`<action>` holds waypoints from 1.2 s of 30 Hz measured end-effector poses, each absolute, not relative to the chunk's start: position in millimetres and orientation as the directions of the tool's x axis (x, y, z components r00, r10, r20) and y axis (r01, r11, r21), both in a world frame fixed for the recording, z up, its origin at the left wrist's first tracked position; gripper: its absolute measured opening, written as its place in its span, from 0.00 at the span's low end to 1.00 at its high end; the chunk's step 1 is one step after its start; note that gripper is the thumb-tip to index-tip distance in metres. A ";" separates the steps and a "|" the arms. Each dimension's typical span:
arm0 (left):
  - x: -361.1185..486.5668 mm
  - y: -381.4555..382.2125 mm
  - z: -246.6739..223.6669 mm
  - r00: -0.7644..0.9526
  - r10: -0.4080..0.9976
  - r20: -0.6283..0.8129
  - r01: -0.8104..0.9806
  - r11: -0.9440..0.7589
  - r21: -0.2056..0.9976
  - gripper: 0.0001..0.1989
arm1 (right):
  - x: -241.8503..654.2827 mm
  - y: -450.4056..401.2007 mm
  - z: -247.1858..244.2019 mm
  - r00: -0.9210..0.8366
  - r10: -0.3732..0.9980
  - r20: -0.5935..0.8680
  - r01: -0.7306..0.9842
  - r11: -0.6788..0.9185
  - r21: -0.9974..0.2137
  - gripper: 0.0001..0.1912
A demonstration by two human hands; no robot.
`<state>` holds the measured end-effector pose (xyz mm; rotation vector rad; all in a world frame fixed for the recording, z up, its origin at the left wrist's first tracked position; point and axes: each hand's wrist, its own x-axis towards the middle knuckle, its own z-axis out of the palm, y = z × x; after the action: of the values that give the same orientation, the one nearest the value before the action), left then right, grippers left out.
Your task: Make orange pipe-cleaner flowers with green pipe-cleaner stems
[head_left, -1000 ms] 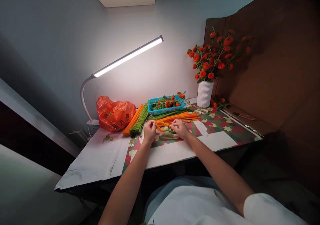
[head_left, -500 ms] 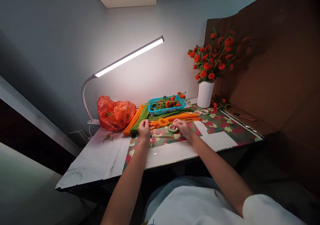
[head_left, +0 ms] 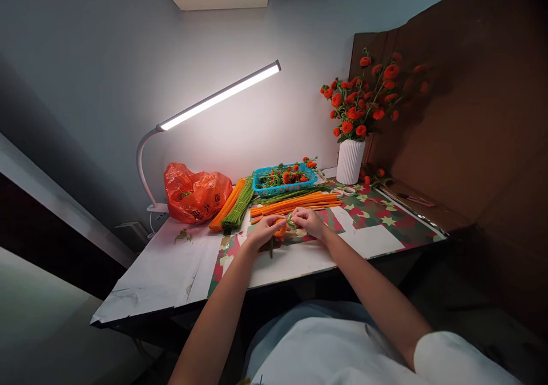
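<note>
My left hand (head_left: 266, 232) is closed, fingers bent over a small orange pipe-cleaner flower (head_left: 280, 232). A short green stem (head_left: 271, 249) points down below that hand. Close by on the right, my right hand (head_left: 309, 223) pinches a roll of green floral tape (head_left: 290, 219) at its fingertips. The fingers partly hide both the flower and the tape. Just beyond the hands lie loose orange pipe cleaners (head_left: 299, 203) and green ones (head_left: 295, 194).
Bundled green pipe cleaners (head_left: 240, 207) lie beside an orange plastic bag (head_left: 194, 196). Behind stands a blue basket (head_left: 282, 190) of small flowers. A white vase (head_left: 350, 162) with orange flowers stands at right, tape rolls (head_left: 349, 191) before it. A lamp (head_left: 222, 95) shines above.
My hands have come closer together. The orange flower has moved down toward me, beneath my left fingers, and a green stem now shows below. The tape roll has shifted slightly left.
</note>
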<state>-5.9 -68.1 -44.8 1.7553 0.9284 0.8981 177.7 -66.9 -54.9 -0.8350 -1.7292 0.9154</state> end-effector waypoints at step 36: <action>-9.9 -63.0 -50.0 0.513 0.858 0.015 -0.058 0.018 0.998 0.20 | 180.8 -63.1 -51.9 -0.075 0.982 0.173 -0.348 0.137 -0.927 0.19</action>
<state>-9.9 -63.0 -50.0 1.3722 0.7648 0.8323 180.8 -63.1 -51.9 -0.7866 -1.0912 1.3114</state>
